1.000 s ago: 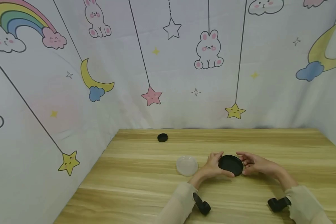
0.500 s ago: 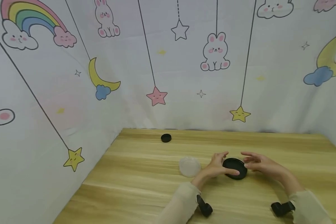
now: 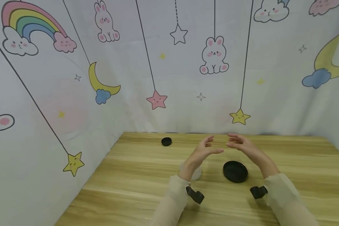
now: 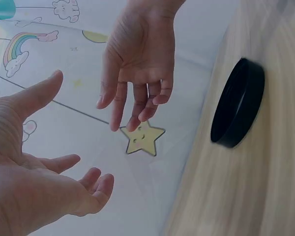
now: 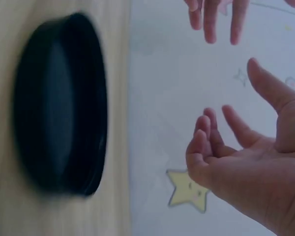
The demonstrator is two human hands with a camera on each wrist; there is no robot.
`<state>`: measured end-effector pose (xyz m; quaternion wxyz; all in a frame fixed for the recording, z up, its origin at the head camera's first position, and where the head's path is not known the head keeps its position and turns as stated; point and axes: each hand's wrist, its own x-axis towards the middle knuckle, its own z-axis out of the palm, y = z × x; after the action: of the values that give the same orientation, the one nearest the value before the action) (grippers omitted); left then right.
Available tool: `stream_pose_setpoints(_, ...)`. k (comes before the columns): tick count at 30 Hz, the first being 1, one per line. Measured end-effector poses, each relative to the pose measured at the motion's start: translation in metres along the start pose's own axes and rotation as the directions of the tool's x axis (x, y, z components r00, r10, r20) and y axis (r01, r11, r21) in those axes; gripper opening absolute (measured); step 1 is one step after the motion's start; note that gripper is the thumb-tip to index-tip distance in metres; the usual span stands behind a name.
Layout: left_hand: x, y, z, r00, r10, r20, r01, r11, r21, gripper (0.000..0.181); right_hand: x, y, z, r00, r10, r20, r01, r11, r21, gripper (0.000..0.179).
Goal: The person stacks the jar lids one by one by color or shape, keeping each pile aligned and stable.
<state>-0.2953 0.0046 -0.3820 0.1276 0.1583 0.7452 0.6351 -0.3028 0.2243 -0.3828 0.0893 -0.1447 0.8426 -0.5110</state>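
Observation:
A round black shallow lid lies on the wooden table, its raised rim facing up. My left hand is lifted beyond it to the left, fingers loosely bent and holding nothing. Opposite, my right hand hovers above and behind the lid, also holding nothing. The palms face each other with a gap between the fingertips. Below my left wrist, a clear round lid is partly hidden by the arm. In the right wrist view the black lid is near and blurred, apart from the hand.
A small black round cap sits near the back edge of the wooden table. Behind and to the left hangs a white cloth printed with stars, rabbits and moons. Each wrist wears a black camera mount.
Both hands have let go of the black lid, risen and moved away toward the back left. The lid now lies alone on the table; the left arm now covers part of the clear lid.

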Motion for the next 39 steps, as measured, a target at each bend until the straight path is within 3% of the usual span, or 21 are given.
stream_pose_setpoints(8,-0.006,0.010,-0.069,0.992,0.020,-0.128,-0.018,1.000,0.018,0.079,0.043,-0.036,0.034,0.999,0.007,-0.042,0.002,0.977,0.213,0.069)
stream_pose_setpoints(13,-0.018,0.000,-0.118,0.973,0.000,-0.232,-0.002,1.000,-0.009,0.083,0.073,-0.058,0.075,0.996,0.046,-0.076,-0.012,0.919,0.394,0.063)
stream_pose_setpoints(20,-0.020,-0.016,-0.167,0.945,-0.053,-0.323,0.047,0.999,-0.026,0.082,0.102,-0.082,0.114,0.997,0.048,-0.063,-0.013,0.884,0.468,0.060)
stream_pose_setpoints(24,-0.016,-0.026,-0.185,0.923,-0.099,-0.371,0.092,0.995,-0.038,0.083,0.118,-0.086,0.131,0.997,0.064,-0.054,-0.031,0.878,0.478,0.060)
stream_pose_setpoints(28,-0.011,-0.038,-0.197,0.913,-0.131,-0.386,0.118,0.991,-0.057,0.085,0.134,-0.084,0.147,0.994,0.099,-0.052,-0.062,0.874,0.481,0.058)
stream_pose_setpoints(31,-0.008,-0.051,-0.206,0.911,-0.144,-0.388,0.118,0.989,-0.091,0.082,0.144,-0.082,0.158,0.992,0.109,-0.055,-0.074,0.892,0.446,0.058)
stream_pose_setpoints(35,-0.003,-0.070,-0.212,0.902,-0.190,-0.388,0.140,0.978,-0.154,0.076,0.153,-0.079,0.171,0.992,0.116,-0.052,-0.085,0.906,0.414,0.058)
stream_pose_setpoints(39,0.003,-0.084,-0.212,0.892,-0.216,-0.398,0.151,0.970,-0.190,0.075,0.157,-0.073,0.179,0.991,0.133,-0.028,-0.108,0.891,0.441,0.060)
